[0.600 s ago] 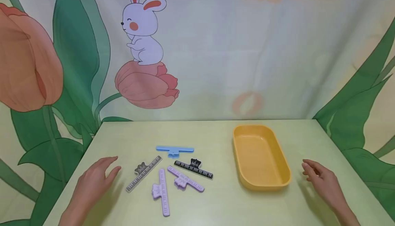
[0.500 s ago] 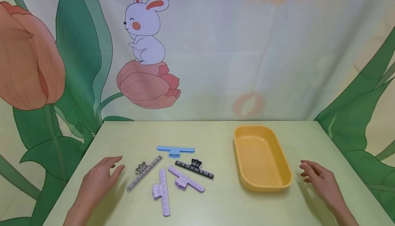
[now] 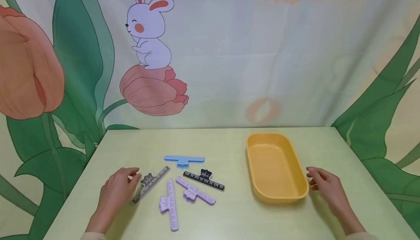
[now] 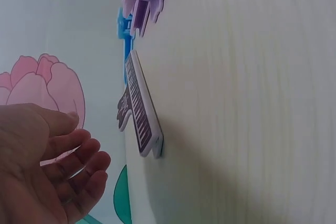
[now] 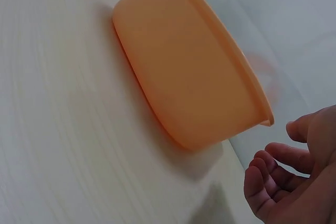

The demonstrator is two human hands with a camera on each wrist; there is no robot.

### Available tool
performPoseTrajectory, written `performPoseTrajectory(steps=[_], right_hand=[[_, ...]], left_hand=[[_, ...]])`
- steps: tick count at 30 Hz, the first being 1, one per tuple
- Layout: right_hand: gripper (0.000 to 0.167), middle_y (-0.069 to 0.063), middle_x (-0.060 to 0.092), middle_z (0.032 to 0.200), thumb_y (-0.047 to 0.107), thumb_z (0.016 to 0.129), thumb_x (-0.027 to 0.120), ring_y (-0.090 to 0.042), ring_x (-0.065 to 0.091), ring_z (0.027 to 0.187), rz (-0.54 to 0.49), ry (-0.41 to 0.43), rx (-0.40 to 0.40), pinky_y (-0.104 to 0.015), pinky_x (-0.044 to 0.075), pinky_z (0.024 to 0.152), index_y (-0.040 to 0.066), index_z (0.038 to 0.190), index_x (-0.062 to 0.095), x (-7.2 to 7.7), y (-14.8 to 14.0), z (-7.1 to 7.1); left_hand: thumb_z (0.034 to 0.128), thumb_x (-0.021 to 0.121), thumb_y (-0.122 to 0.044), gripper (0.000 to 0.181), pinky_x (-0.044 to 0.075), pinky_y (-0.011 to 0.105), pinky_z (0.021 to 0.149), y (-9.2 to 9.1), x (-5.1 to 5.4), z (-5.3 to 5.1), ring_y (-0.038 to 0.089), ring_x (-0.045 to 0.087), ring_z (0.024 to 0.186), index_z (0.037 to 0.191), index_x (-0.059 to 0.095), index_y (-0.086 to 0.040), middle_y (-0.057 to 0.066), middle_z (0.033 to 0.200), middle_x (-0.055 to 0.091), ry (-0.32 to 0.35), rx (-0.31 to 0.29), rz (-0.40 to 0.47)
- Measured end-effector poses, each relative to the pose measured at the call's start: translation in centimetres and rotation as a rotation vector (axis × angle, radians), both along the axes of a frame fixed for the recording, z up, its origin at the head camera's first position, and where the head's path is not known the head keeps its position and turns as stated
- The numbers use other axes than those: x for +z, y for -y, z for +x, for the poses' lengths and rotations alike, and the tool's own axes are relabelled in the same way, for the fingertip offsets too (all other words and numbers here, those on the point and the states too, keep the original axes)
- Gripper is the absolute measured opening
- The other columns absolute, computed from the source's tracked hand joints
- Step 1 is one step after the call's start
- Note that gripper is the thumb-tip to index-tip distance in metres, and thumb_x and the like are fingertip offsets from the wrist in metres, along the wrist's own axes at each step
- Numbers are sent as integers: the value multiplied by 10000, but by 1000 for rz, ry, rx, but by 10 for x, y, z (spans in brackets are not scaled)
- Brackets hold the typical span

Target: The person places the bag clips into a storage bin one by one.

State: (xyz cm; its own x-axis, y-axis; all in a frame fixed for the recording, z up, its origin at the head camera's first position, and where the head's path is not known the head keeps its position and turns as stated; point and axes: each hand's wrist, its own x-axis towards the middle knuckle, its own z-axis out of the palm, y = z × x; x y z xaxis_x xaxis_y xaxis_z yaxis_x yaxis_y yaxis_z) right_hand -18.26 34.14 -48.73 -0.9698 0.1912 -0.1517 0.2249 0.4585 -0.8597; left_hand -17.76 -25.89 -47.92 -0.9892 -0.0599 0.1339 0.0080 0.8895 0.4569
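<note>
One yellow tray (image 5: 184,64), partly outside right-wrist view, near right fingers (image 5: 289,157).

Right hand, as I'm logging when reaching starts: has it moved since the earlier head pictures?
Yes. In the head view, the right hand has moved leftward, closer to the yellow tray.

The left hand (image 4: 44,166) is hovering, fingers loosely bent, near the piano clip (image 4: 139,100), which is lying on the surface (image 4: 236,103). Toward the far edge, a blue clip (image 4: 127,59) is lying partly behind a purple clip (image 4: 142,11).
</note>
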Motion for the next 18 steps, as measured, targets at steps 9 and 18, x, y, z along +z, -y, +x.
performPoseTrajectory(steps=[9,18], right_hand=[[548,-228,610,1252,370,1112,468,-147,623,878,-39,-2,-21,-238,579,742,-57,1449,530,-5,4,-2],[555,-218,661,1247,383,1100,501,-146,649,883,-77,-29,-10,-246,567,715,-66,1422,558,-6,11,-4]], left_hand=[[1016,638,-210,377,541,552,762,-13,-7,-13,383,658,1004,1288,672,50,199,1130,680,117,27,25],[1015,639,-223,397,519,545,764,-22,-14,-22,365,637,993,1294,666,58,198,1117,657,179,40,12]])
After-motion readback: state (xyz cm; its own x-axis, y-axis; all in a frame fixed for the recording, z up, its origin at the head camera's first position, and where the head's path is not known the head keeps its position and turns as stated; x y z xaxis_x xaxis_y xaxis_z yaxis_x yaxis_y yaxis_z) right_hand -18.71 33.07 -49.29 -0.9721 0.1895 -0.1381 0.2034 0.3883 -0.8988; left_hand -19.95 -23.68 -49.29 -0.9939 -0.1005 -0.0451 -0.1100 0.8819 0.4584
